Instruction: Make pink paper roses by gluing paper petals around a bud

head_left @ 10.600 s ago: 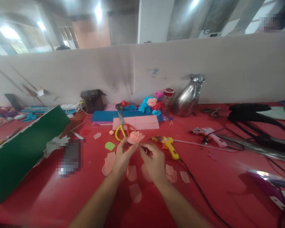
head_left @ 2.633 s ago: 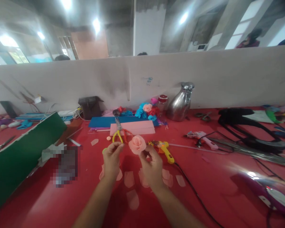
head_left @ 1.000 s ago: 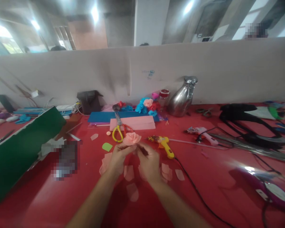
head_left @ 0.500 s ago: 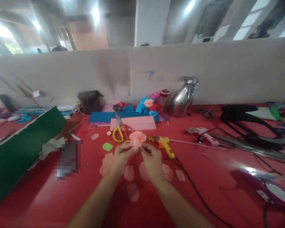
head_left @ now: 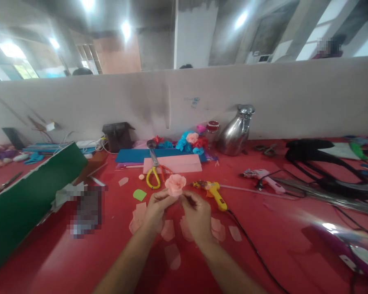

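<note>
A pink paper flower [head_left: 176, 184] is held upright above the red table, its layered petals facing up and toward me. My left hand [head_left: 157, 208] pinches its lower left edge. The fingers of my right hand [head_left: 198, 212] are closed at its base from the right; the exact grip point is partly hidden. Below and around my hands lie cut pink paper petals [head_left: 168, 230], some in small stacks. A green petal-shaped piece [head_left: 139, 194] lies left of my left hand. Scissors [head_left: 153, 175] with yellow and red handles rest just behind the flower. Right of it lies a yellow glue gun [head_left: 216, 195].
Folded pink paper [head_left: 187, 162] and blue paper [head_left: 125, 155] lie behind, with finished paper flowers [head_left: 187, 143]. A steel jug [head_left: 236, 132] stands by the partition. A green board [head_left: 33, 208] stands at left; a pink glue gun [head_left: 272, 183] and black strap item [head_left: 309, 153] lie right.
The flower has been turned and tilted between both hands, moving slightly left over the last half second. My left hand, apart from it 2.6 seconds ago, now touches it. My view has tipped up slightly.
</note>
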`<state>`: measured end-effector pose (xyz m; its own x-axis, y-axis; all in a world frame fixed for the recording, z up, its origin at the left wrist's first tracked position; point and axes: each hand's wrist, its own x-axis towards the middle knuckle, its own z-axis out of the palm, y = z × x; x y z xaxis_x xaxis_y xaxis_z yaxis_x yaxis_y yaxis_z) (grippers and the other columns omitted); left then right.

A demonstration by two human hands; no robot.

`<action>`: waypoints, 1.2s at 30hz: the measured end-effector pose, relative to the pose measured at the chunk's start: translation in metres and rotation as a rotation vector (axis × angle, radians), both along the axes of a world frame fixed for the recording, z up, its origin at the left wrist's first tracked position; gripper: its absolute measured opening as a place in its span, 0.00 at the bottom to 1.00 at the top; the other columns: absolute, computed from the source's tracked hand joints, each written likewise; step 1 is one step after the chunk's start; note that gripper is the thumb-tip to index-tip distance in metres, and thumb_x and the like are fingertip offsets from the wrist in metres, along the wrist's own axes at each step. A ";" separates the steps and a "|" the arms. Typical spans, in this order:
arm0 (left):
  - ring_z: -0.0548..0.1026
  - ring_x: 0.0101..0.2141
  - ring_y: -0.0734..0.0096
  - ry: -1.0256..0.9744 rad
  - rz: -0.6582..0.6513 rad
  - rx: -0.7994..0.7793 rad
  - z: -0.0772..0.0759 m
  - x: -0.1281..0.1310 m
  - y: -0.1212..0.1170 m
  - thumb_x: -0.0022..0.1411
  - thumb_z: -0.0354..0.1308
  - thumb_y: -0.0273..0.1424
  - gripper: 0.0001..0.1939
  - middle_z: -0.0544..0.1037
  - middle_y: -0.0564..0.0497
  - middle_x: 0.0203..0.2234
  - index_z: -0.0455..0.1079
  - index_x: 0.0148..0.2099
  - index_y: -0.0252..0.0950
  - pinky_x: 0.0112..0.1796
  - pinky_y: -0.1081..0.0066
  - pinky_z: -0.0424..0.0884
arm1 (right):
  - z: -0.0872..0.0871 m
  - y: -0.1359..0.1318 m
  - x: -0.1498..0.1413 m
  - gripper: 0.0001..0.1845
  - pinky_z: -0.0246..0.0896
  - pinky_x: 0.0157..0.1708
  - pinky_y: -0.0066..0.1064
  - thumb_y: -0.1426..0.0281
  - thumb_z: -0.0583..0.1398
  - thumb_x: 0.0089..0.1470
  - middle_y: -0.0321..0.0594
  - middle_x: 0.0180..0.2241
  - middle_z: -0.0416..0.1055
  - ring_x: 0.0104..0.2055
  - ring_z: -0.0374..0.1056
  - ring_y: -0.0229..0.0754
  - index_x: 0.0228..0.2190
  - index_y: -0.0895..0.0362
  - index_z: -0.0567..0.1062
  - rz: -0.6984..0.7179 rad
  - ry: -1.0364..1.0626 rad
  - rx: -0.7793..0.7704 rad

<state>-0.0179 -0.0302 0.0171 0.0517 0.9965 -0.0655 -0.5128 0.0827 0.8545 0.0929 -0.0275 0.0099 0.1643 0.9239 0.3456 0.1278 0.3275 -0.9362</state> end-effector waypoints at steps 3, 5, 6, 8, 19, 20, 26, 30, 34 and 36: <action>0.75 0.29 0.67 -0.011 0.040 -0.002 0.000 0.001 0.000 0.44 0.65 0.30 0.04 0.79 0.50 0.24 0.77 0.27 0.38 0.37 0.67 0.70 | 0.002 -0.002 0.000 0.06 0.66 0.31 0.32 0.67 0.60 0.49 0.39 0.28 0.77 0.29 0.71 0.42 0.28 0.53 0.78 -0.022 -0.056 0.023; 0.74 0.28 0.67 -0.016 0.048 0.009 0.000 0.002 0.000 0.44 0.65 0.30 0.03 0.78 0.50 0.23 0.77 0.26 0.38 0.37 0.67 0.70 | 0.003 -0.003 0.000 0.06 0.66 0.32 0.32 0.68 0.60 0.49 0.39 0.28 0.77 0.29 0.71 0.42 0.29 0.53 0.78 -0.036 -0.089 0.044; 0.74 0.29 0.67 -0.020 0.050 0.013 0.001 0.002 0.000 0.44 0.65 0.30 0.03 0.78 0.50 0.22 0.77 0.26 0.38 0.36 0.67 0.70 | 0.003 -0.003 0.000 0.06 0.66 0.32 0.32 0.69 0.60 0.49 0.39 0.29 0.77 0.29 0.71 0.42 0.29 0.53 0.78 -0.037 -0.102 0.056; 0.74 0.29 0.65 -0.041 0.061 0.005 0.002 0.003 0.000 0.43 0.66 0.30 0.03 0.77 0.49 0.22 0.76 0.25 0.37 0.35 0.67 0.70 | 0.003 -0.004 -0.001 0.05 0.66 0.32 0.32 0.69 0.60 0.50 0.38 0.28 0.77 0.29 0.71 0.42 0.29 0.52 0.78 -0.030 -0.120 0.073; 0.71 0.29 0.74 -0.305 0.006 -0.126 0.001 -0.013 0.009 0.41 0.69 0.29 0.10 0.74 0.53 0.26 0.70 0.25 0.35 0.31 0.72 0.67 | 0.004 -0.004 -0.002 0.07 0.61 0.25 0.28 0.66 0.59 0.52 0.33 0.20 0.70 0.22 0.66 0.37 0.27 0.55 0.73 0.076 0.070 -0.038; 0.71 0.28 0.75 -0.309 0.025 -0.124 0.001 -0.015 0.010 0.41 0.69 0.29 0.10 0.73 0.53 0.25 0.70 0.25 0.35 0.32 0.72 0.67 | 0.006 -0.003 -0.001 0.07 0.60 0.24 0.28 0.65 0.59 0.52 0.32 0.19 0.68 0.21 0.65 0.36 0.27 0.55 0.72 0.047 0.107 -0.043; 0.71 0.27 0.77 -0.264 0.041 -0.096 0.001 -0.022 0.013 0.45 0.68 0.29 0.09 0.72 0.53 0.23 0.71 0.28 0.33 0.34 0.73 0.68 | 0.014 0.012 0.016 0.09 0.51 0.20 0.22 0.64 0.59 0.52 0.27 0.19 0.60 0.18 0.55 0.29 0.26 0.55 0.66 -0.122 0.493 0.019; 0.71 0.27 0.77 -0.254 0.059 -0.065 -0.003 -0.026 0.016 0.47 0.67 0.30 0.08 0.73 0.53 0.23 0.72 0.29 0.33 0.35 0.72 0.68 | 0.026 0.022 0.031 0.12 0.44 0.16 0.22 0.65 0.59 0.50 0.27 0.21 0.60 0.16 0.54 0.27 0.23 0.56 0.62 -0.216 0.661 0.149; 0.72 0.27 0.78 -0.235 0.120 -0.030 -0.004 -0.031 0.020 0.46 0.67 0.31 0.09 0.74 0.53 0.24 0.73 0.30 0.33 0.34 0.74 0.68 | 0.036 0.029 0.049 0.13 0.42 0.16 0.23 0.65 0.59 0.49 0.28 0.24 0.65 0.15 0.55 0.27 0.23 0.56 0.60 -0.362 0.715 0.168; 0.73 0.27 0.77 -0.227 0.148 -0.037 -0.004 -0.033 0.022 0.45 0.68 0.31 0.10 0.75 0.52 0.24 0.73 0.31 0.33 0.34 0.74 0.67 | 0.037 0.032 0.054 0.11 0.44 0.16 0.23 0.65 0.58 0.49 0.29 0.25 0.67 0.16 0.55 0.27 0.24 0.55 0.60 -0.414 0.700 0.185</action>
